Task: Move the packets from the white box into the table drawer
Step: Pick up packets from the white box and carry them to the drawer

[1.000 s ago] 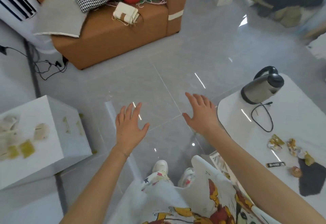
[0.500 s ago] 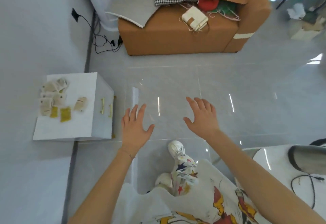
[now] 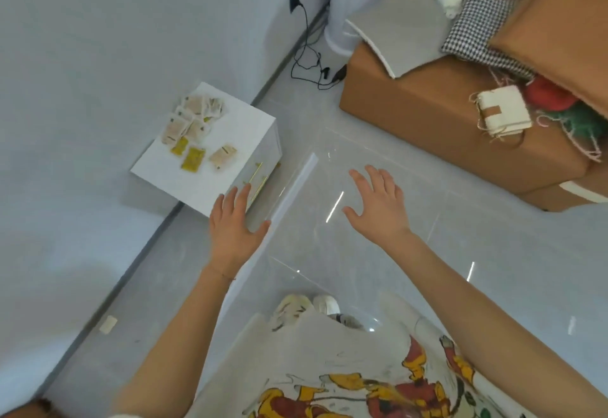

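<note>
My two hands are out in front of me, both spread flat and holding nothing: my left hand (image 3: pixel 232 230) hovers by the near corner of the white box (image 3: pixel 227 187), my right hand (image 3: pixel 378 207) over bare floor (image 3: pixel 460 236). The packets (image 3: pixel 194 131) lie on the box's top: two yellow ones, one beige one apart beside them, and a beige heap of perhaps seven, too overlapped to count surely. The box stands against the wall (image 3: pixel 82 72). Open floor runs between it and the brown sofa (image 3: pixel 427 115).
</note>
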### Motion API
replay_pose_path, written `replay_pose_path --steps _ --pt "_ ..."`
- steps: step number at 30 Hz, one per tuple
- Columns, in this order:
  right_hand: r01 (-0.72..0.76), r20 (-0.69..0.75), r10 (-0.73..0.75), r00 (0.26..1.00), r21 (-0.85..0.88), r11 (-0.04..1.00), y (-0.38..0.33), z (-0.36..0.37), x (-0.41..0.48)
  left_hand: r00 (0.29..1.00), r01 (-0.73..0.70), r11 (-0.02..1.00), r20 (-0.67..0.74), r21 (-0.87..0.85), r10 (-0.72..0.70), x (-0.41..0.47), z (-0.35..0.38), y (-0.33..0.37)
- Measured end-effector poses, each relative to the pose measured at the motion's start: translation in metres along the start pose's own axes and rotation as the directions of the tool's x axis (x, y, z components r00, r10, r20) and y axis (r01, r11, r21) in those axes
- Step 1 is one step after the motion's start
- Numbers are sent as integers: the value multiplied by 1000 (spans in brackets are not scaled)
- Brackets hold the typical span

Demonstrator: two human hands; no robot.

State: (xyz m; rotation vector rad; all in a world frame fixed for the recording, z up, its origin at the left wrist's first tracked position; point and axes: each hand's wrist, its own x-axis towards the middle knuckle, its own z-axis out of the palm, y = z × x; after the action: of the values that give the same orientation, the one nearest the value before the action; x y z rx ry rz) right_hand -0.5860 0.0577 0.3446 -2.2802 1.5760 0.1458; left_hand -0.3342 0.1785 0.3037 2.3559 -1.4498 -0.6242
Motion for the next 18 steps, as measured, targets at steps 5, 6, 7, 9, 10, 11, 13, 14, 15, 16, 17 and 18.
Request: replay_pose_path --steps 5,6,7,9,10,11,13,14,15,16,17,18 --pt "108 59 -106 993 -23 994 -28 -4 61 985 154 986 -64 -56 -158 14 -11 -26" --pt "129 74 -127 989 -35 991 -36 -4 74 980 179 982 -71 -65 -183 20 -13 -32" --pt "151 85 -147 986 -44 988 -44 -3 88 975 200 977 -80 -69 -205 27 -15 -39" --pt "193 106 -186 977 -58 979 -61 -1 119 965 237 969 -94 -73 -244 45 -17 -54" --pt "214 116 -205 972 -70 974 -70 2 135 960 257 963 -97 -79 -264 56 -19 -62" --pt "233 126 -222 967 -85 969 -77 3 150 954 276 957 -100 -88 -284 67 -21 -69" --pt "257 145 -241 960 -103 961 -94 4 181 942 311 944 -100 -106 -322 91 -26 -81" --pt "265 155 -247 956 -104 959 -102 4 195 936 325 939 -102 -113 -336 102 -31 -86" --pt "272 163 -254 953 -100 957 -109 2 208 932 336 935 -104 -117 -348 112 -35 -91" --pt "279 170 -261 950 -94 956 -117 1 220 929 343 932 -105 -117 -355 122 -38 -97" --pt "285 175 -267 948 -90 954 -124 -1 231 926 348 930 -109 -118 -360 131 -43 -101" --pt "292 177 -274 945 -87 952 -131 -3 243 924 351 928 -114 -123 -365 139 -47 -106"
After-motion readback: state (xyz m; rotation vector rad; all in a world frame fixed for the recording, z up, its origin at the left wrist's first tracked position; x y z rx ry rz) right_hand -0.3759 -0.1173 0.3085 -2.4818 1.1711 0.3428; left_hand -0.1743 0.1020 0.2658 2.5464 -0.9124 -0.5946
